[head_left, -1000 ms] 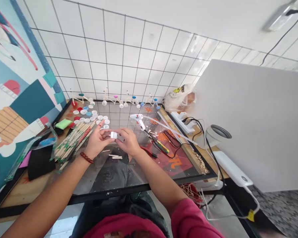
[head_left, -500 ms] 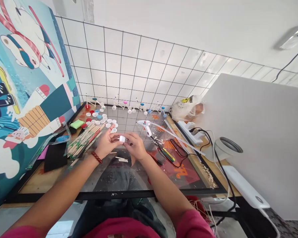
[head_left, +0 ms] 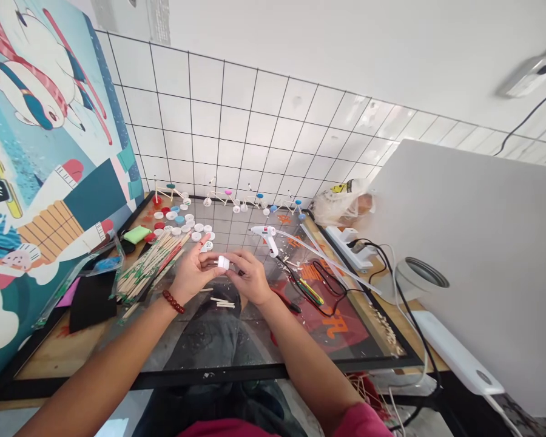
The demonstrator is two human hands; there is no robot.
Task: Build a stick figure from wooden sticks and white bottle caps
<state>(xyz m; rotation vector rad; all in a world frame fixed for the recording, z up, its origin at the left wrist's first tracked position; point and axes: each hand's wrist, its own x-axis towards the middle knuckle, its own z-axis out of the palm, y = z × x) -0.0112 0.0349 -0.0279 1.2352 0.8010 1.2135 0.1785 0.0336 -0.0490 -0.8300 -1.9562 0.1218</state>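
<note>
Between the fingertips of both hands is a white bottle cap (head_left: 223,262), held just above the glass tabletop (head_left: 186,346). My left hand (head_left: 191,276) pinches it from the left with thumb and fingers. From the right, my right hand (head_left: 251,278) closes on it with thumb and fingertips. Part of the cap is covered by the fingers. Below the hands lie several short wooden sticks (head_left: 222,302). A bundle of long wooden sticks (head_left: 150,267) rests beside my left hand. Loose white caps (head_left: 199,227) sit just beyond it.
A white hot glue gun (head_left: 266,237) lies right of centre, near clear glue sticks (head_left: 327,255) and a yellow utility knife (head_left: 311,291). Small stick-and-cap models (head_left: 259,197) line the back edge. A power strip (head_left: 350,249) and a grey container (head_left: 414,279) stand at the right.
The hands and the cap stay together, slightly lower in view. The camera view has shifted a little; the objects on the table have not moved.
</note>
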